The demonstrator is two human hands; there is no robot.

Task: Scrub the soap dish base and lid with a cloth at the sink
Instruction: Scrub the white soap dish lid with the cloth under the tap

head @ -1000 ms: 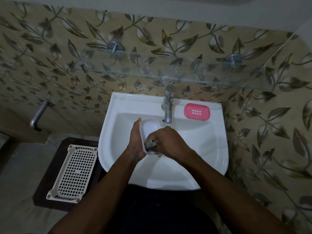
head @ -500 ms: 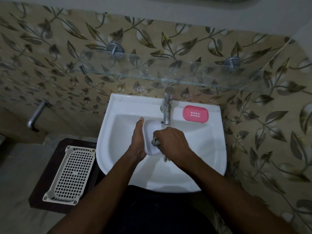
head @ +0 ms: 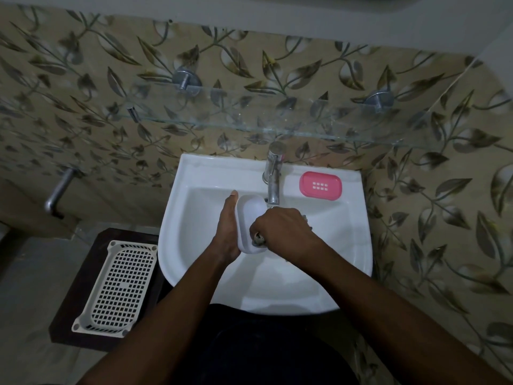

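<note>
**Cloth pressed to the white dish half**

We see the left hand (head: 227, 230) holding a smooth white oval plastic soap dish half (head: 248, 215) on edge over the white ceramic sink (head: 194, 218), just below the chrome tap (head: 273, 180). The right hand (head: 281, 229) clenches a crumpled grey cloth (head: 258, 241) against its near end. The pink slotted oval half (head: 320, 186) lies on the rim.

Two bare forearms reach in from the bottom edge and angle toward each other. The left hand (head: 227, 232) stands on edge with its palm against the left side of a white dish (head: 248, 215) that it holds. The right hand (head: 283, 232), knuckles up, grips a cloth (head: 258, 240) and presses it to the dish's near end.
</note>
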